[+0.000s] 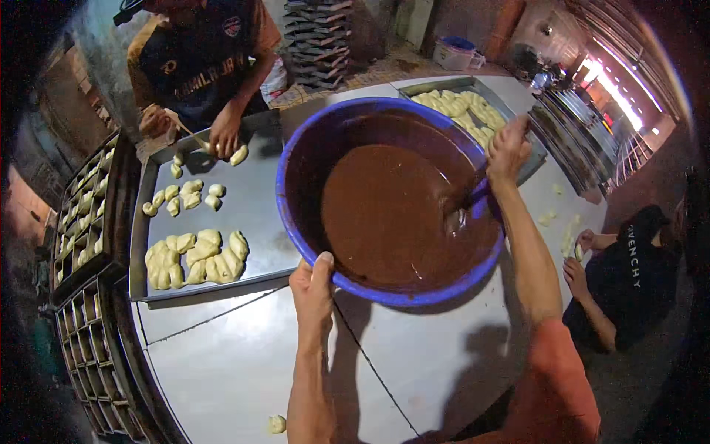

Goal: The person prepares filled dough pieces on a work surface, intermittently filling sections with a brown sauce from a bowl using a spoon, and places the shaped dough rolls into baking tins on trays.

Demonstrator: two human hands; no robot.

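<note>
left hand [312,287] is clamped on the rim of the blue basin [384,297] over the white table [229,355]; right hand [509,149] looks wrapped round a half-hidden stirrer [457,219] in brown mix [381,211]; imo brace firmly, stir slow

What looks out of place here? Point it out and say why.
A lone dough piece sits on the white tabletop beside the left forearm, apart from the dough grouped in the left tray. It looks stray, perhaps dropped or set aside.
</note>
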